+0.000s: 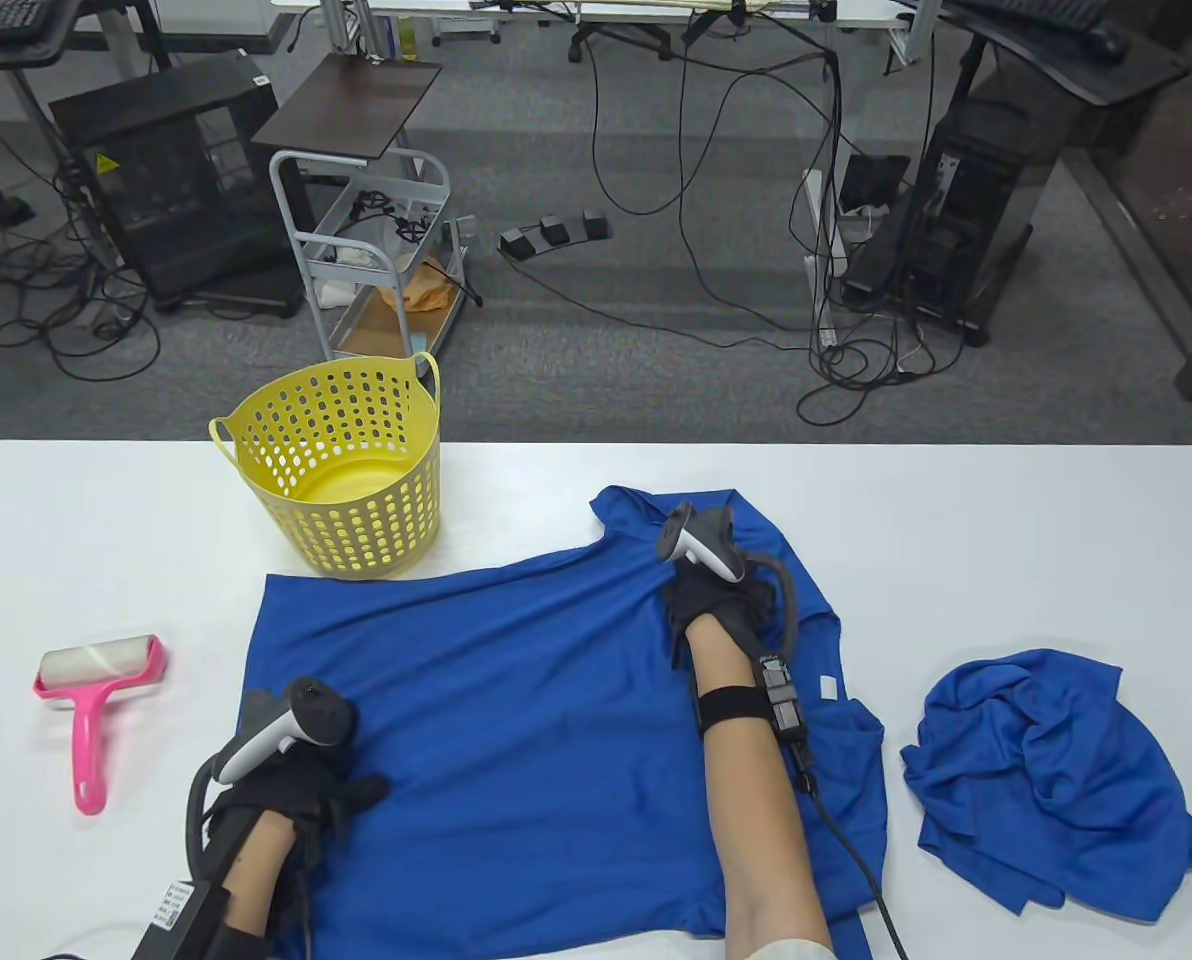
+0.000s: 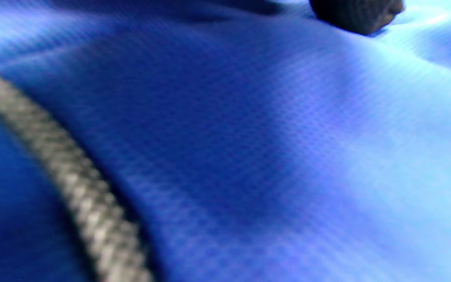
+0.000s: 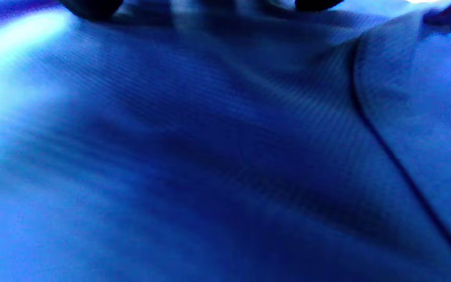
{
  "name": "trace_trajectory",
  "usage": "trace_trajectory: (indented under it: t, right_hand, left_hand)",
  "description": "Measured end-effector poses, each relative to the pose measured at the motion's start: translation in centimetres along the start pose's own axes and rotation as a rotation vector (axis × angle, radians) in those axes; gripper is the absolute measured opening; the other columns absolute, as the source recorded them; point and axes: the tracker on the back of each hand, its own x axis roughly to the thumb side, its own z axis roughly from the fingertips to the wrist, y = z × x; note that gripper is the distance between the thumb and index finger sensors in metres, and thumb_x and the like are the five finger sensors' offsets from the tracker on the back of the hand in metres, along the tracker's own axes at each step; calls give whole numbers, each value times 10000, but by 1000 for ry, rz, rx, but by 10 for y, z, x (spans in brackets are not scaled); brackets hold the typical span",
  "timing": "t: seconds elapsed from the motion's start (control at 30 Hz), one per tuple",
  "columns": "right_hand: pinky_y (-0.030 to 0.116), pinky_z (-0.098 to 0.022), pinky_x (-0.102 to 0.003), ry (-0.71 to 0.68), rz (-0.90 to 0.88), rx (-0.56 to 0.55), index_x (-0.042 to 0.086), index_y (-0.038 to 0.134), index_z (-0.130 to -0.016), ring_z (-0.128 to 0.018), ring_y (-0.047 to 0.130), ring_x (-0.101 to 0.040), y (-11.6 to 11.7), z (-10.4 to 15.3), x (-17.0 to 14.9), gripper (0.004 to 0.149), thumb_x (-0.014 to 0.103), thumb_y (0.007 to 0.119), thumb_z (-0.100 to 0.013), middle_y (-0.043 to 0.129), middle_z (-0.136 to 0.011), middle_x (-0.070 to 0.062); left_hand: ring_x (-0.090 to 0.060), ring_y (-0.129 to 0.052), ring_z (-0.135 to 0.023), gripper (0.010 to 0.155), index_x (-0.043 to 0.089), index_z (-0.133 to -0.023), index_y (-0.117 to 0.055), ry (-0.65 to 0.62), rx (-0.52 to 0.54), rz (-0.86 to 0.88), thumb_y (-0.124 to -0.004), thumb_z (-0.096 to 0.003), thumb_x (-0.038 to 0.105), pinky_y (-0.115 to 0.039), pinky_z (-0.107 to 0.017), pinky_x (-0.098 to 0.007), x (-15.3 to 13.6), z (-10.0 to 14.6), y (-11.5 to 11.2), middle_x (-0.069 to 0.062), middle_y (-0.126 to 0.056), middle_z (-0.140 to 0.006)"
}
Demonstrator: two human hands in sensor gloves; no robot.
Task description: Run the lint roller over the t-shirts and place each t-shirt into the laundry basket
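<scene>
A blue t-shirt (image 1: 516, 700) lies spread flat on the white table (image 1: 76, 520). My left hand (image 1: 301, 800) rests on its lower left corner, thumb stretched out to the right. My right hand (image 1: 711, 600) presses on the shirt's upper right part, near the shoulder, with its fingers largely hidden under the tracker. Both wrist views are filled with blue fabric (image 2: 249, 137) (image 3: 210, 156), with dark fingertips (image 2: 354, 15) (image 3: 88, 6) lying on it. A pink lint roller (image 1: 96, 690) lies left of the shirt, untouched. A yellow laundry basket (image 1: 341, 470) stands empty behind the shirt.
A second blue t-shirt (image 1: 1046, 770) lies crumpled on the table at the right. A braided grey cable (image 2: 73, 184) runs across the fabric under my left wrist. Beyond the table's far edge are a grey cart (image 1: 376, 260), computers and floor cables.
</scene>
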Motion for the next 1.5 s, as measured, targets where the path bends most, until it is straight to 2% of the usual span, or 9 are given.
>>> trace_trajectory:
  t: [0.13, 0.27, 0.5, 0.63, 1.0, 1.07, 1.1, 1.17, 1.5]
  right_hand:
    - [486, -759, -571, 29, 76, -85, 459, 70, -1011, -1047, 436, -309, -17, 6, 2, 652, 539, 507, -533, 323, -1159, 57]
    - [720, -658, -456, 39, 171, -209, 416, 305, -1053, -799, 850, -223, -27, 6, -1, 590, 478, 599, -545, 741, -959, 70]
    - [847, -492, -331, 15, 55, -372, 429, 618, -941, -564, 932, -97, -27, -11, -18, 463, 483, 722, -493, 850, -718, 176]
    - [888, -429, -279, 16, -37, -344, 418, 718, -861, -496, 979, -62, -34, -15, -25, 366, 464, 748, -499, 909, -672, 179]
    - [922, -259, -171, -10, -434, -460, 315, 683, -893, -279, 1000, 50, -69, -4, -41, 383, 467, 704, -542, 983, -618, 202]
    - [926, -323, -178, -37, -531, -503, 335, 597, -954, -358, 1014, 43, -73, -1, -45, 428, 467, 669, -554, 951, -744, 206]
    - [901, -473, -220, -120, -603, -485, 315, 285, -1065, -569, 1007, 4, -72, -2, -44, 639, 467, 643, -559, 707, -1059, 130]
    - [769, -675, -399, -267, -681, -364, 390, -10, -989, -904, 848, -129, -72, -6, -44, 727, 395, 594, -585, 214, -1185, 75]
    - [717, -632, -527, -253, -233, -426, 352, 537, -1014, -926, 776, -292, -58, 38, -76, 523, 380, 710, -522, 679, -1092, 26]
  left_hand:
    - [-379, 178, -1000, 882, 402, -1025, 87, -5, 1, 2, -566, -489, 653, -48, -726, -630, -1, 0, 0, 31, 209, -1053]
    - [-380, 180, -998, 880, 399, -1026, 87, -8, 3, 3, -564, -490, 651, -45, -724, -630, -1, -1, -1, 24, 212, -1052]
    - [-383, 185, -994, 881, 396, -1025, 93, -13, 2, 3, -560, -491, 651, -42, -720, -632, -2, -1, -1, 25, 215, -1050]
    - [-383, 191, -989, 879, 397, -1021, 97, -16, -2, 6, -558, -491, 651, -37, -717, -633, -2, -1, -1, 26, 221, -1045]
    - [-382, 200, -983, 882, 395, -1019, 103, -20, -8, 9, -556, -493, 652, -29, -712, -632, -3, -2, -1, 24, 229, -1041]
    - [-383, 201, -983, 881, 395, -1019, 104, -21, -9, 9, -556, -494, 651, -29, -712, -633, -3, -2, -1, 25, 229, -1040]
    - [-383, 201, -983, 882, 395, -1018, 105, -21, -10, 9, -556, -493, 651, -29, -712, -633, -3, -2, -1, 26, 229, -1040]
    - [-384, 205, -980, 882, 394, -1017, 109, -23, -10, 9, -553, -494, 651, -25, -710, -634, -3, -2, -1, 24, 233, -1038]
    - [-382, 206, -980, 880, 397, -1015, 109, -19, -15, 8, -553, -494, 652, -25, -711, -633, -3, -2, -1, 27, 234, -1037]
